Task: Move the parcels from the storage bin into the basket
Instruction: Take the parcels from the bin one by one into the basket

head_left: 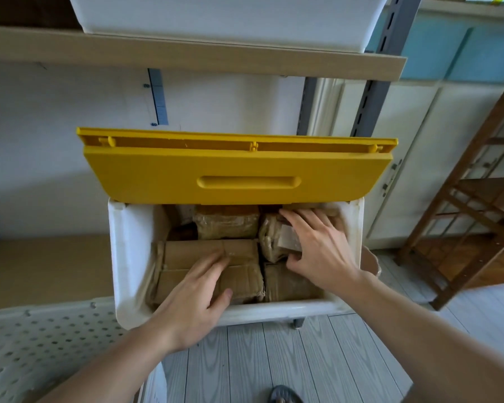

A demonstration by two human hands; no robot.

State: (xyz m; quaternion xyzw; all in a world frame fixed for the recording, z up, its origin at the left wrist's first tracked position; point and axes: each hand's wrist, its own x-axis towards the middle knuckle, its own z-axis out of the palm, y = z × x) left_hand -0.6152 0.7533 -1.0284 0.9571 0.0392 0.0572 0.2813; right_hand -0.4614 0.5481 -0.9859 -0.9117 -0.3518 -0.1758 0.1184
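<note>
A wooden shelf board (186, 53) runs across the far top and carries a white container (224, 21). Below it, on the grey plank floor (274, 359), stands the white storage bin (128, 257) with its yellow lid (236, 170) swung up and leaning toward the far wall. At the near left sits the perforated white basket (41, 344), just beside the bin's left wall. To the right stands a brown wooden rack (472, 213) in front of cream cabinet doors (405, 155).

Inside the bin lie several brown parcels. The largest, a flat cardboard parcel (192, 254), fills the near left part. A tape-wrapped parcel (227, 225) lies beyond it at the far middle, a crumpled wrapped parcel (274, 239) sits at the right, and another brown parcel (285, 280) lies in the near right corner.

The left hand (195, 295) lies on the flat cardboard parcel, its fingers curled over the top and the thumb against the near edge, grasping it. The right hand (317, 245) reaches over the crumpled wrapped parcel, fingers spread across its far side and thumb hooked under its near edge, grasping it.
</note>
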